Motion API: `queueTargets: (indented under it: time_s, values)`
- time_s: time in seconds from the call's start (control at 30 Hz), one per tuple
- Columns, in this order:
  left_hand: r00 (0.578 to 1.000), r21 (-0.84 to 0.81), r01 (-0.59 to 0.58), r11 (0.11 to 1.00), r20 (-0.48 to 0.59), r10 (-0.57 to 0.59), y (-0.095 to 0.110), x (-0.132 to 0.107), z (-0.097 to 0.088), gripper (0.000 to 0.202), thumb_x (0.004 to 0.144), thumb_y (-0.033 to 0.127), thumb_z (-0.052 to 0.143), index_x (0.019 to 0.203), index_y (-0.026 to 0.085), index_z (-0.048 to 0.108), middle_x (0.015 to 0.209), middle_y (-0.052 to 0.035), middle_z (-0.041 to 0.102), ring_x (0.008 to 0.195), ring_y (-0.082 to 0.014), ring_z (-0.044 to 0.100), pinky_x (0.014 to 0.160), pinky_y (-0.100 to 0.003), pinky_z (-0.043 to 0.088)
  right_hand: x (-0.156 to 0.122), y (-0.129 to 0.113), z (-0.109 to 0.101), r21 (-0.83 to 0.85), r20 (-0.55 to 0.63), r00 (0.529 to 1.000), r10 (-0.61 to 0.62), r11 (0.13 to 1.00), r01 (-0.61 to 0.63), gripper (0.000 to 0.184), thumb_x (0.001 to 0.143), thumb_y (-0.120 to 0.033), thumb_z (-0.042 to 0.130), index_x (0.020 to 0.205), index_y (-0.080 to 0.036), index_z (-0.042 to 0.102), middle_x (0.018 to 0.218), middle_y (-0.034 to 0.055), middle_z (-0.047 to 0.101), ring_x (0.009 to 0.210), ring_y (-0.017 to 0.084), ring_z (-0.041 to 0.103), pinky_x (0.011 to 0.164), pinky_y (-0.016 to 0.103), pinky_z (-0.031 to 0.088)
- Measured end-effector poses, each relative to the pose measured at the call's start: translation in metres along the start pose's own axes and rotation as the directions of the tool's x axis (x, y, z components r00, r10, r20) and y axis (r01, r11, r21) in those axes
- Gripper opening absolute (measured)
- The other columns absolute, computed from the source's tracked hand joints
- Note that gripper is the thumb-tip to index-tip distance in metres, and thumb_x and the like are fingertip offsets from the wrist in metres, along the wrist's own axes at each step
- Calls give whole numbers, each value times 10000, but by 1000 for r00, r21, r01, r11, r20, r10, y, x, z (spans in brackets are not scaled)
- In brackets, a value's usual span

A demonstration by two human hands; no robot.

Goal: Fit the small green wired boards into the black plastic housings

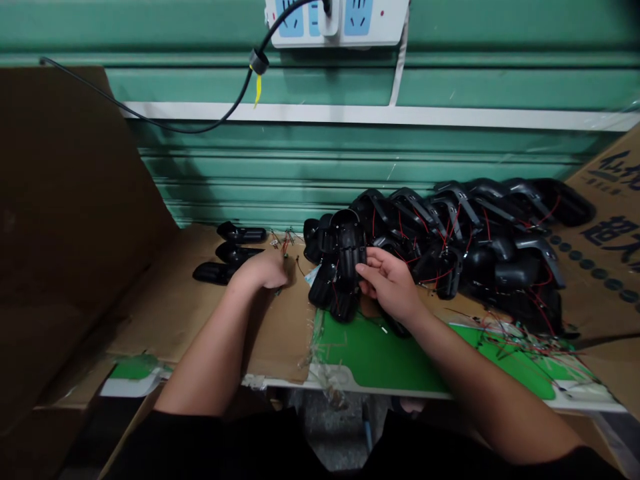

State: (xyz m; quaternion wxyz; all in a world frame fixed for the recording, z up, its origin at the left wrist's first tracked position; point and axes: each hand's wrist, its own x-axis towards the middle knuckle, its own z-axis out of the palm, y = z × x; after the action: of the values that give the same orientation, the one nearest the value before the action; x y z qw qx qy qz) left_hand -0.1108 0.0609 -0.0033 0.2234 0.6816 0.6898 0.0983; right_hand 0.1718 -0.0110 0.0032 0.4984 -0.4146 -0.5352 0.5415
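My right hand (390,280) grips a black plastic housing (351,250) by its right side, thumb on the front face. The housing has a rounded, hollow upper end and a narrower ribbed lower part. More black housings (323,287) lie under and beside it. My left hand (265,270) is closed, fingers bent down at the cardboard sheet (280,333), beside small parts with thin wires (287,241). Whatever its fingertips hold is hidden. Just left of that hand lie several black shells (243,233).
A pile of black housings with red wires (450,220) fills the right side. Loose wires (520,343) lie on the green board (390,360). Cardboard walls (75,200) stand left and right. A power strip (340,23) with a hanging black cable (245,87) is on the green wall.
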Motion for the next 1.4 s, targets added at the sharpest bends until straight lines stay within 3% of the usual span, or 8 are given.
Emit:
queueTargets:
  time_s: [0.1,0.2,0.33,0.47,0.53,0.63,0.87,1.4]
  values:
    - [987,58,12,998,161,-21,4,0,-8,257,557,347,761,644,127,662,586,-100,584,666,-153,565,722,-269,447,0,0,1,11,-13,1000,5,1000,-5,429,847,-434,784,1127,-146,633,813,1,623,517,83,523,428,225,334]
    - [990,-227,-42,973,120,70,10,-6,-27,322,708,441,711,739,122,696,733,-92,670,664,-98,548,695,-237,420,1,1,2,29,-33,999,12,1000,-11,441,840,-445,789,1121,-142,637,792,1,617,507,85,512,419,221,328]
    - [972,-759,-182,626,-41,232,22,-17,-39,476,687,532,837,883,124,689,940,-81,716,744,-47,568,716,-189,448,1,1,4,52,-28,998,47,998,-46,462,836,-472,799,1130,-148,652,769,-3,607,515,85,500,421,212,324]
    - [940,-953,-151,263,-56,338,43,-24,-14,530,664,496,896,900,120,606,1480,-85,583,1074,-121,681,872,-267,603,0,2,6,83,62,993,100,991,-105,516,838,-506,817,1159,-138,649,728,-18,587,517,83,480,432,210,319]
    - [939,-974,-50,222,30,342,55,-27,6,537,670,496,898,944,137,609,1271,-60,652,969,-95,678,829,-275,619,-1,3,7,75,117,986,116,989,-126,519,848,-521,811,1157,-136,650,726,-12,598,517,84,481,442,212,323]
    - [922,-976,30,214,110,372,70,-32,29,579,644,510,915,954,131,607,976,-29,651,769,-45,621,667,-169,517,-2,5,6,-9,214,967,137,990,-138,461,867,-499,799,1117,-132,672,709,1,611,518,96,495,465,228,352]
    - [959,-991,16,134,53,278,78,-36,38,587,656,497,909,1018,143,612,971,-19,675,833,-77,664,761,-203,563,-7,4,0,-184,75,988,-136,972,147,305,932,-336,751,1166,-161,665,1040,65,640,735,114,605,619,251,465]
    - [875,-895,-129,427,100,473,72,-39,20,471,727,354,851,992,118,541,858,11,563,712,-6,520,627,-123,406,4,-2,-12,-50,66,994,-89,994,93,412,918,-406,797,1177,-101,698,741,57,688,572,139,623,518,261,518]
